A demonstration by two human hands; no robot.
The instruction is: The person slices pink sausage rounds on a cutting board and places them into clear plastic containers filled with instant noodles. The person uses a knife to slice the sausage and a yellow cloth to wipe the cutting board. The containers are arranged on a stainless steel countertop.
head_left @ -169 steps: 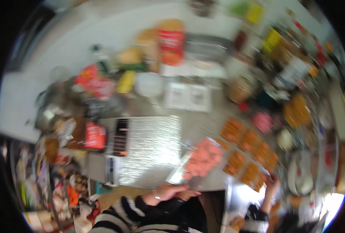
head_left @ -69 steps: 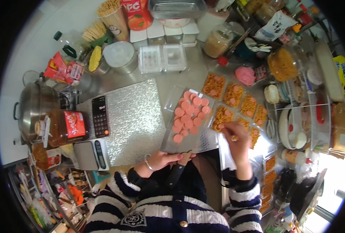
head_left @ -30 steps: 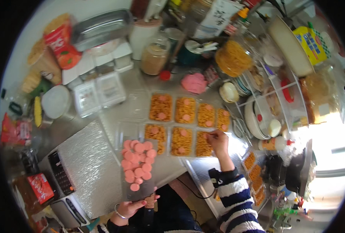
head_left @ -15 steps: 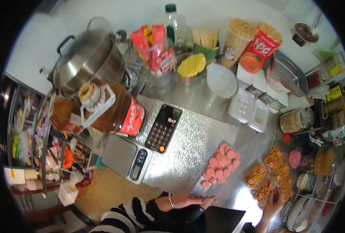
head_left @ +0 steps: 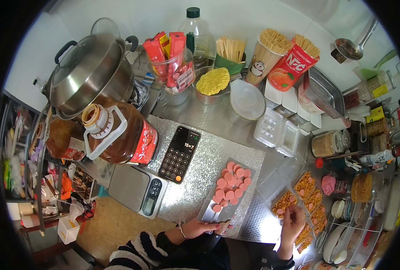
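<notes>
My left hand (head_left: 200, 228) is closed round the handle of a wide-bladed cleaver (head_left: 207, 210), low in the middle. Many round pink sausage slices (head_left: 231, 186) lie heaped on its flat blade. On the right, my right hand (head_left: 293, 224) hangs over clear plastic boxes of brown fried noodles (head_left: 305, 185). Its fingertips are pinched together, and what they hold, if anything, is hidden. Pink slices lie on several of the noodle portions. The hand is nearest to the left noodle portion (head_left: 284, 202).
A phone with a calculator (head_left: 179, 155) lies on a silvery mat, left of the slices. Beside it are a digital scale (head_left: 134, 191) and a big brown jug (head_left: 123, 135). A steel pot (head_left: 89, 74), cups of skewers (head_left: 272, 49) and a wire rack (head_left: 355, 243) surround the counter.
The view has shifted. My right hand has moved from the farther noodle portions to the nearer left one. The cleaver with the slices stays in my left hand, its blade now showing more.
</notes>
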